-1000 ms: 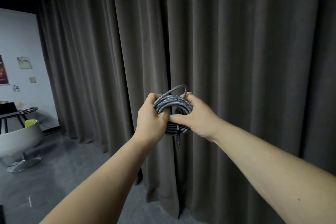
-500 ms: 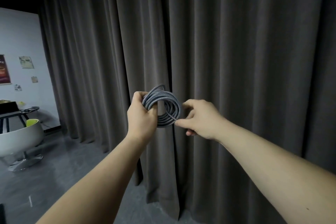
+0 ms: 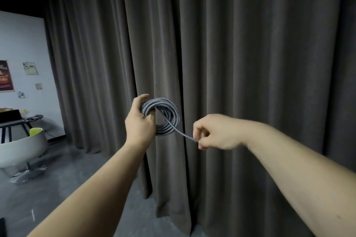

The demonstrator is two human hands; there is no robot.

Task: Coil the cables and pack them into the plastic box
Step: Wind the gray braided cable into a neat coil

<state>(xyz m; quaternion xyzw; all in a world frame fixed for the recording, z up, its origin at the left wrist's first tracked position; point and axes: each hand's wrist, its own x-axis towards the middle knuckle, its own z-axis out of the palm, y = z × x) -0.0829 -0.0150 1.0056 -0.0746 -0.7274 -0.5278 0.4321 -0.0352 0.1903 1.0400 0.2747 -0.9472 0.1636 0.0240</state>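
A grey braided cable [image 3: 169, 119], wound into a round coil of several loops, is held up in the air in front of a dark curtain. My left hand [image 3: 139, 123] grips the coil's left side, fingers curled round the bundle. One loose strand crosses the coil's opening and runs down to the right. My right hand [image 3: 215, 132] pinches the end of that strand, pulled taut away from the coil. The plastic box is not in view.
A heavy grey-brown curtain [image 3: 250, 63] fills the background. At the left stand a white tub chair [image 3: 21, 148] with a green cushion and a dark table [image 3: 17, 121] against a white wall. The floor is grey.
My right hand let go of the coil's right side, took the loose end through the coil's opening and drew it out to the right. My left hand with the coil shifted slightly left.
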